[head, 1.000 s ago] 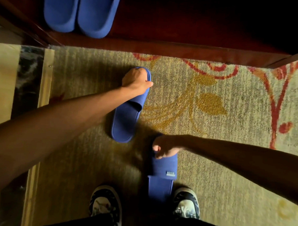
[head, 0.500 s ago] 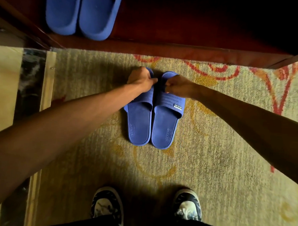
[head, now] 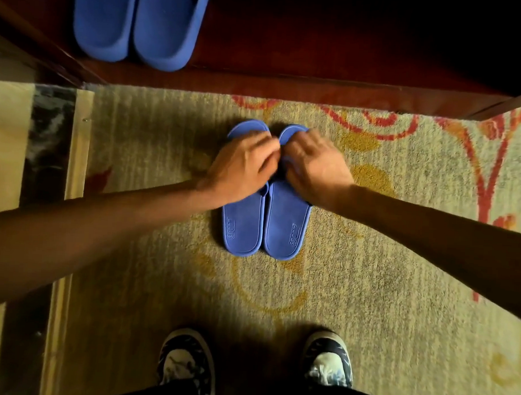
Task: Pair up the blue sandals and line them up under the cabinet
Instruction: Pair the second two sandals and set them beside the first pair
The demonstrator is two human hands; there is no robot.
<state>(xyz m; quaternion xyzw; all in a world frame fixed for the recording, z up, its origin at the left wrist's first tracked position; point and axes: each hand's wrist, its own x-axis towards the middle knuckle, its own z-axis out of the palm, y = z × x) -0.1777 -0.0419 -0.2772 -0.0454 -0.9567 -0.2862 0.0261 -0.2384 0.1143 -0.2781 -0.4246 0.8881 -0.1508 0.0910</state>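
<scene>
Two blue sandals lie side by side on the patterned carpet, toes toward the cabinet: the left sandal point(head: 242, 226) and the right sandal point(head: 287, 225). My left hand point(head: 242, 169) is closed over the strap of the left one. My right hand point(head: 316, 167) grips the strap of the right one. Both straps are hidden under my hands. Another pair of blue sandals point(head: 138, 24) sits together under the dark wooden cabinet point(head: 318, 83) at the upper left.
The cabinet's red-brown base runs across the top, with dark space to the right of the stored pair. A pale floor strip and dark threshold point(head: 49, 146) border the carpet on the left. My two sneakers point(head: 186, 364) point(head: 328, 364) stand at the bottom.
One second ago the sandals lay apart, one near my feet. My right hand brought its sandal up beside the left one; now both sit paired with my hands on the straps.
</scene>
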